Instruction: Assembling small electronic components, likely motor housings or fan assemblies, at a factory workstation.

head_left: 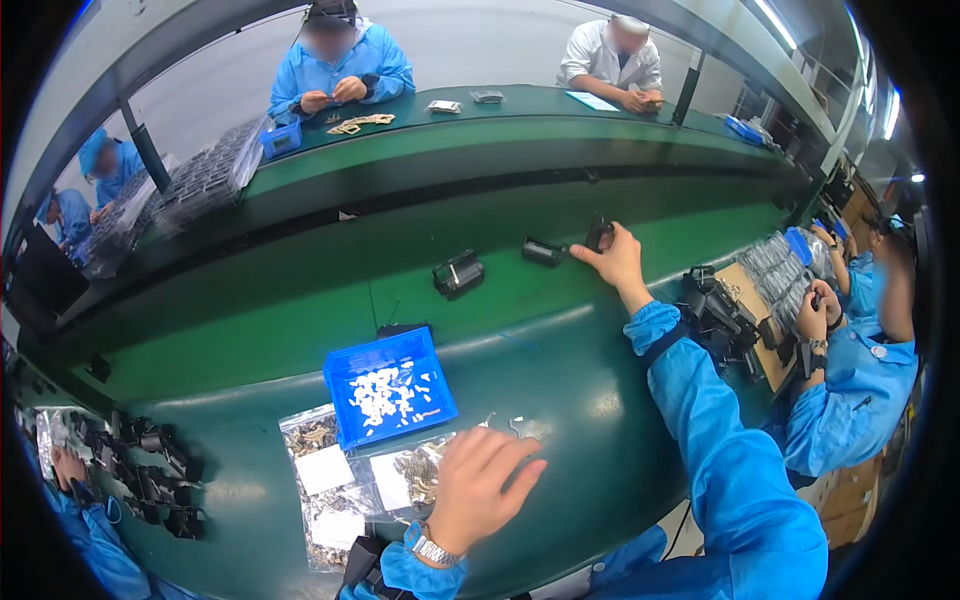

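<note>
My right hand (618,262) reaches out over the green conveyor belt, with thumb and fingers around a small black plastic part (600,236). Left of it on the belt stand a black housing (543,251) and a larger black housing with a light strip across it (459,274). My left hand (483,488), fingers apart and holding nothing, hovers at the near workbench beside a clear bag of small metal parts (415,472). A blue bin (437,345) of small white pieces lies just beyond that bag.
More bags of metal parts (320,440) with white labels lie left of my hand. Black parts pile up at the left (150,470) and right (718,315). A co-worker (850,370) sits close on my right; others work across the belt behind a raised shelf (520,130).
</note>
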